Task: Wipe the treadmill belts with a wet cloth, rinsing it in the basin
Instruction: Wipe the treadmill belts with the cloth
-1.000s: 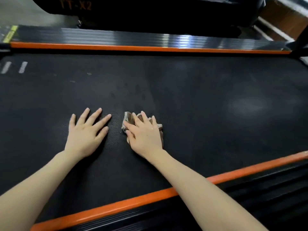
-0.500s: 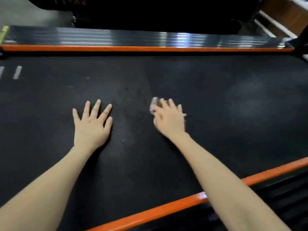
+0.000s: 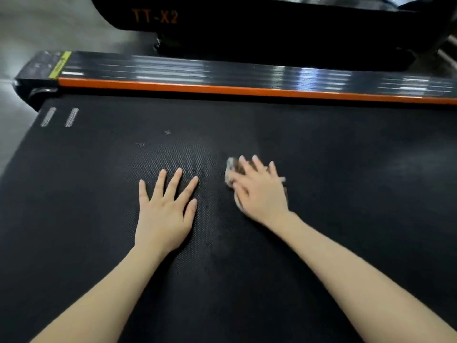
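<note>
Black textured treadmill belt (image 3: 346, 231): your left hand (image 3: 163, 219) rests flat, fingers splayed; your right hand (image 3: 262, 196) presses a crumpled grey cloth (image 3: 232, 167), fingers straight.

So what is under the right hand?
A crumpled cloth, pressed onto the treadmill belt by the right hand. Only its edges show; the middle is covered.

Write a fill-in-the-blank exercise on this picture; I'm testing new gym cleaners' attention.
The right hand presses a crumpled ____ onto the treadmill belt.
The left hand lies flat on the belt, holding ____.
The stripe along the belt's far edge is ____.
Missing words: cloth, nothing, orange.
</note>
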